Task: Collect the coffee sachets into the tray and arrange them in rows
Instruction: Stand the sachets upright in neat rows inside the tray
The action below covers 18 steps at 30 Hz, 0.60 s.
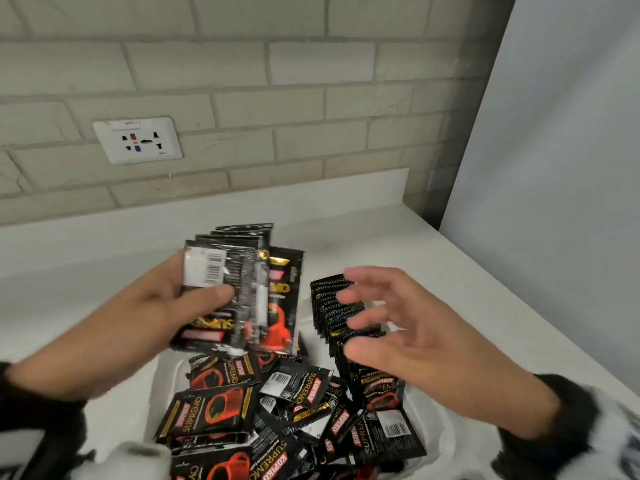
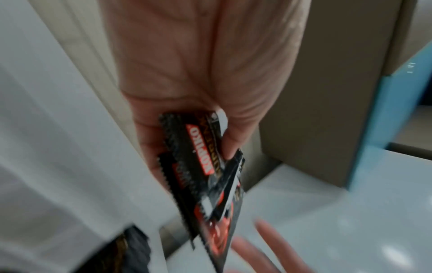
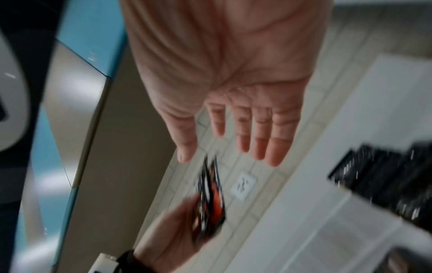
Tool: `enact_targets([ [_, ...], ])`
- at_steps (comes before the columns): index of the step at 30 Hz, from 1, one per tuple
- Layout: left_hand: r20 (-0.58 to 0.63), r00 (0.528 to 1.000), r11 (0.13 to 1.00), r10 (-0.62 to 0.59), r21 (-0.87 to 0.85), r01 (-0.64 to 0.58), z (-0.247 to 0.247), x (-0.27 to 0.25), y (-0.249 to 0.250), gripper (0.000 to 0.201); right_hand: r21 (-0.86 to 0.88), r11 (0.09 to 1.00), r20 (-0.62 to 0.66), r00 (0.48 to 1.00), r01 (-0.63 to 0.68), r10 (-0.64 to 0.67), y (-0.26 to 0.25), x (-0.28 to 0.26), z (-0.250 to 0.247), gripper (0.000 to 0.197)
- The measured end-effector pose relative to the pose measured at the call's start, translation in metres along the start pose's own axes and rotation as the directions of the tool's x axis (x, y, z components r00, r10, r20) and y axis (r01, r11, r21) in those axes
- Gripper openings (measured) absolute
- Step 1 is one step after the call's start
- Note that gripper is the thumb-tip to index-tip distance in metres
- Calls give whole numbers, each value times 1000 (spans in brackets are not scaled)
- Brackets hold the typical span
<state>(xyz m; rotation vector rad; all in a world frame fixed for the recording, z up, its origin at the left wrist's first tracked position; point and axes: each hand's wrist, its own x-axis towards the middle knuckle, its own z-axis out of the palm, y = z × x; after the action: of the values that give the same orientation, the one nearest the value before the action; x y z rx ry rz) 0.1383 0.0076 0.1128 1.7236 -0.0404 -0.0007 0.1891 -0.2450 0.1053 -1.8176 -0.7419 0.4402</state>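
My left hand (image 1: 194,299) grips a fanned stack of black coffee sachets (image 1: 242,289) above the white tray (image 1: 162,386), thumb across the front. The same stack of sachets (image 2: 205,175) shows pinched in the left wrist view. My right hand (image 1: 381,317) hovers empty with fingers spread, just right of the stack and over an upright row of sachets (image 1: 336,306) standing in the tray. The right wrist view shows the flat open palm (image 3: 245,120) and the held sachets (image 3: 210,199) beyond it. Several loose sachets (image 1: 277,403) lie jumbled in the tray's near part.
The tray sits on a white counter (image 1: 415,237) against a brick wall with a wall socket (image 1: 136,140). A pale panel (image 1: 554,168) rises along the counter's right side. Bare counter lies to the left and behind the tray.
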Motion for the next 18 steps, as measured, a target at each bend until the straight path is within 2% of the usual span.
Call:
enact_targets([
  [1,23,1000,1000,11,-4,-11,13,-1,2,67,31,999,24,1000,-12,11,1,8,6,69],
  [3,52,998,995,37,91,-42,39,-2,5,58,114,993,41,999,-13,8,2,20,17,72],
  [6,58,998,975,38,215,-50,63,3,5,44,260,965,-55,998,-7,23,1,28,24,48],
  [8,76,997,971,-20,240,2,64,7,4,45,375,926,-67,996,-31,60,4,27,22,36],
  [12,93,984,929,-150,354,108,44,14,5,67,522,849,-32,993,-84,118,13,24,16,43],
  [14,41,985,898,-167,418,135,34,24,3,59,568,820,-68,989,-68,130,15,24,8,46],
  [15,11,984,869,-178,471,152,30,31,-2,48,590,806,-94,988,-47,126,15,24,2,48],
  [16,2,980,801,-201,576,163,26,37,-8,41,607,795,-122,985,-22,121,14,24,-4,52],
  [18,34,945,544,-324,824,157,19,47,-28,45,616,787,-174,979,20,111,12,21,-15,58],
])
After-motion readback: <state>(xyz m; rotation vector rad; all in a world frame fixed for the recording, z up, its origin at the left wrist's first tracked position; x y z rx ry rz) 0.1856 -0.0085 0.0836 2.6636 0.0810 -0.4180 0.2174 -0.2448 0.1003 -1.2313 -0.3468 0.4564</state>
